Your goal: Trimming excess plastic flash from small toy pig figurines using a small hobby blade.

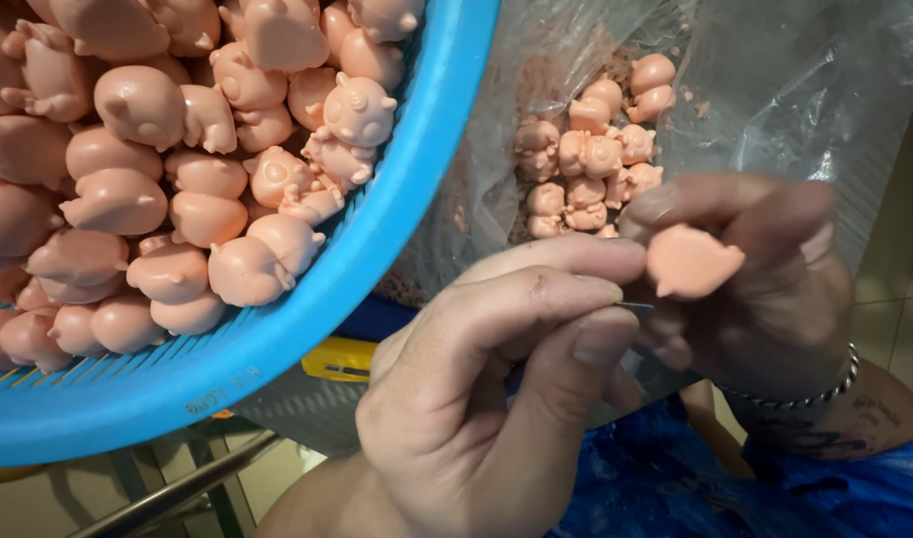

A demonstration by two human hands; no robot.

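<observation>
At the upper left, a blue plastic basket (277, 329) is holding smooth pink figurines (177, 149). My left hand (476, 399) is pinching a thin metal blade (636, 308). My right hand (765, 269) is gripping 1 pink figurine (690, 261) at centre right, fingers closed on its edges; it is looking light, rubbery, slightly slick. More are lying in a clear bag (795, 90).

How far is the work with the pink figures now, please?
Looks done: some pink figures lie in the clear plastic bag, a small group. In hand: the right hand holds one pink figure, and the left hand puts a thin blade to it. Probably left: the blue basket is heaped with figures.
</observation>
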